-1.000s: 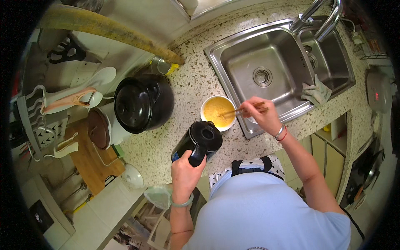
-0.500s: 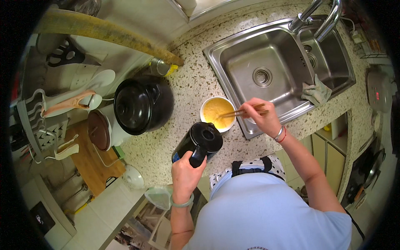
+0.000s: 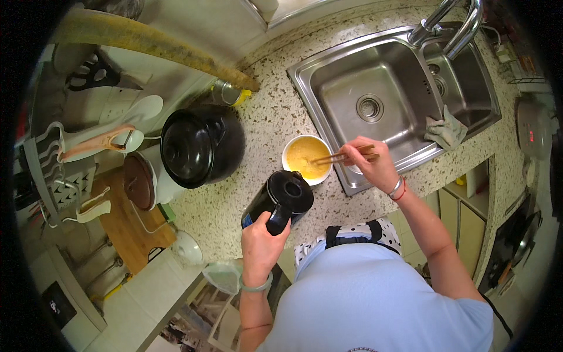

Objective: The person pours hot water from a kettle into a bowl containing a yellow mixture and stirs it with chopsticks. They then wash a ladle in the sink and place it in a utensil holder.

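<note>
Judged partway: already mixed to a frothy yellow liquid (image 3: 302, 151) in white bowl (image 3: 284, 157), on speckled counter (image 3: 264, 129) beside sink (image 3: 352, 88); likely still to finish stirring and set down black kettle (image 3: 278, 199). Gripping kettle by its handle in closed left hand (image 3: 262, 243), with spout at bowl's rim; cannot tell whether pouring. Pinching chopsticks (image 3: 337, 158) in curled right hand (image 3: 372, 164), with tips in liquid. Versus half a second earlier: shifted tips slightly rightward; moved kettle and bowl hardly at all.

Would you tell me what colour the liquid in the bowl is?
The liquid is yellow; head view shows it best.
</note>
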Available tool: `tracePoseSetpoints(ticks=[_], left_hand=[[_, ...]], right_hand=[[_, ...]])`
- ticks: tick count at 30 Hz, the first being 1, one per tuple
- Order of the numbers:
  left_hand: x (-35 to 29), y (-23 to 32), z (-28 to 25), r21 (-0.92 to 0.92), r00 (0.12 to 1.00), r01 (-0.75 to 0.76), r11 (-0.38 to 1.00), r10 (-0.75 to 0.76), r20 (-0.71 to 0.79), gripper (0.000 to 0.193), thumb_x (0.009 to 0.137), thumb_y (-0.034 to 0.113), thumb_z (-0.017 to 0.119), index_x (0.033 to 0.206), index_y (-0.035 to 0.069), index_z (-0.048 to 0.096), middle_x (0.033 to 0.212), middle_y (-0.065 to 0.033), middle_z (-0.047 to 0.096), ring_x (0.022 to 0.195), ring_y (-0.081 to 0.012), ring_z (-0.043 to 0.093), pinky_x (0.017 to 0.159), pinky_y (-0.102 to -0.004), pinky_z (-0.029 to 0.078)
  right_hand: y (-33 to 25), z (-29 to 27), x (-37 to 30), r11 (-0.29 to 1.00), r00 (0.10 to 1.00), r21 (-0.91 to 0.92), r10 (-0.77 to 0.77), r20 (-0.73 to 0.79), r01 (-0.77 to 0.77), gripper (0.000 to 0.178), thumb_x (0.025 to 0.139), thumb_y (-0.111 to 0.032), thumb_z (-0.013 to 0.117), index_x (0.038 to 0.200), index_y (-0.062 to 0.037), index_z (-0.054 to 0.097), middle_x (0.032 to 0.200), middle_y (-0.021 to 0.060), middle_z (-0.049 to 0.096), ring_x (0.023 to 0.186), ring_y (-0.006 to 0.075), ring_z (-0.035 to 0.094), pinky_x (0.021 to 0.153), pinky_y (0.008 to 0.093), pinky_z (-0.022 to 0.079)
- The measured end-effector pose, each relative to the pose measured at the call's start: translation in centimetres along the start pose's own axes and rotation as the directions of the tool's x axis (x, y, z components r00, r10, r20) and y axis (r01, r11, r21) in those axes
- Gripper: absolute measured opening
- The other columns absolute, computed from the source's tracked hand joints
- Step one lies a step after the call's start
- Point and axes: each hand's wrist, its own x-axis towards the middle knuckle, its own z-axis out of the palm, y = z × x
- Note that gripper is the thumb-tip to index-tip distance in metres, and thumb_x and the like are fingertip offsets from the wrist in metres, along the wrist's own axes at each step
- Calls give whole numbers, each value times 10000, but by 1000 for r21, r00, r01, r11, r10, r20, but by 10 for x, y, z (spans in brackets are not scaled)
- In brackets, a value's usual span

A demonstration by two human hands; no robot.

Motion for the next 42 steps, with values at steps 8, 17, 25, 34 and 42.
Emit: tracePoseSetpoints(ticks=[8,17,25,34,42], left_hand=[[1,0,-1,32,1000,10,999,-11,9,314,799,241,750,762,0,551,691,-211,620,653,-408,616,578,-427,486],[-1,-2,-1,22,1000,14,1000,-14,16,311,800,247,748,769,4,556,694,-213,622,658,-412,617,582,-436,485],[2,0,0,46,1000,-8,999,9,-25,273,772,166,777,773,-28,584,641,-179,620,529,-240,608,542,-342,481],[3,-2,0,57,1000,-2,998,3,-13,276,772,169,776,780,-33,588,652,-182,627,538,-245,612,552,-346,485],[4,2,-1,69,1000,3,998,-5,25,315,808,272,736,772,9,566,694,-209,629,667,-408,624,590,-441,492]], right_hand=[[6,3,1,1000,1000,14,-2,12,2,151,959,-87,605,949,53,660,842,51,662,735,84,658,606,221,529],[-2,2,4,989,988,-85,-124,-88,117,168,962,-101,606,917,53,653,764,55,655,661,92,652,575,223,513],[0,5,2,999,1000,-32,-25,9,25,147,958,-88,606,933,45,663,801,52,650,676,93,645,602,225,517],[-2,4,7,1000,998,6,-3,-61,3,138,953,-78,608,930,42,672,792,51,649,712,96,651,619,221,519],[-4,0,9,1000,1000,2,-10,-10,10,148,951,-102,624,930,41,659,788,65,675,670,96,660,588,220,532]])
